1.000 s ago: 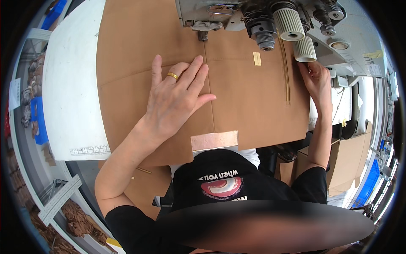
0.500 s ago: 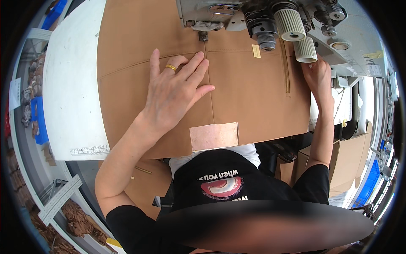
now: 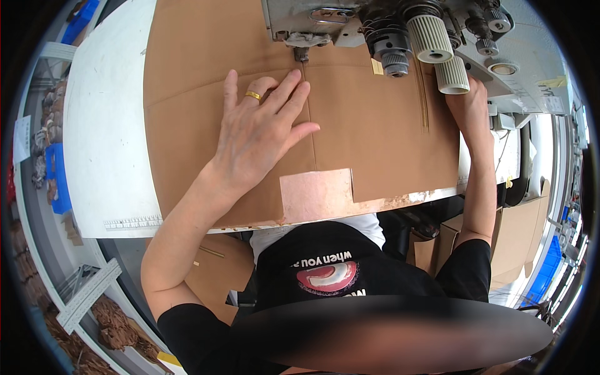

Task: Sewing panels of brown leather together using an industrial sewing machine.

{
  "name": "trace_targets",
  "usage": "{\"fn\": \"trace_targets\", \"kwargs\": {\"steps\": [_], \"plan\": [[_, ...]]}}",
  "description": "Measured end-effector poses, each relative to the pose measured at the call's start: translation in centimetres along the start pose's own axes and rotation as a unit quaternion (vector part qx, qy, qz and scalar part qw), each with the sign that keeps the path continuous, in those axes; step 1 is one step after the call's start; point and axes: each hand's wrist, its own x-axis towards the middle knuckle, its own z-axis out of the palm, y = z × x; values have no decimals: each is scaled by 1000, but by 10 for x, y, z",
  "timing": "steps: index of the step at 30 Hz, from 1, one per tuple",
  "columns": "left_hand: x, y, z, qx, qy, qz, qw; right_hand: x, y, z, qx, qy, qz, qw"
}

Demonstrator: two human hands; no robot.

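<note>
A large brown leather-like panel (image 3: 369, 137) lies flat under the sewing machine head (image 3: 312, 25). Its middle seam (image 3: 312, 137) runs up to the presser foot (image 3: 301, 55). My left hand (image 3: 253, 134) rests open on the panel left of this seam, fingers spread, a gold ring on one finger; its fingertips are close below the foot. At the panel's right edge, my right hand (image 3: 470, 112) has its fingers curled in on the material, the tips partly hidden behind a ribbed white knob (image 3: 452, 75). A gold-edged slit (image 3: 424, 106) and a pale yellow tab (image 3: 377, 67) show on the panel's right half.
The white table (image 3: 103, 156) has a printed ruler strip (image 3: 132, 222) at its front left. A worn pinkish surface (image 3: 317, 195) shows through the panel's front notch. Another brown piece (image 3: 219, 275) hangs below the edge. Cardboard (image 3: 519, 234) stands lower right; blue bins (image 3: 57, 178) are left.
The panel has moved away from me under the foot, baring more of the worn front edge. My left fingertips have shifted slightly forward; my right hand stays nearly in place.
</note>
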Motion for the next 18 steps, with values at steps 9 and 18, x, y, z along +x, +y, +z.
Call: {"fn": "trace_targets", "kwargs": {"steps": [9,18], "plan": [[1,1,3,10,15,4,1000,9,4,3,-6,4,-16,1000],[-1,2,8,28,40,5,999,16,8,6,-22,42,-59,997]]}}
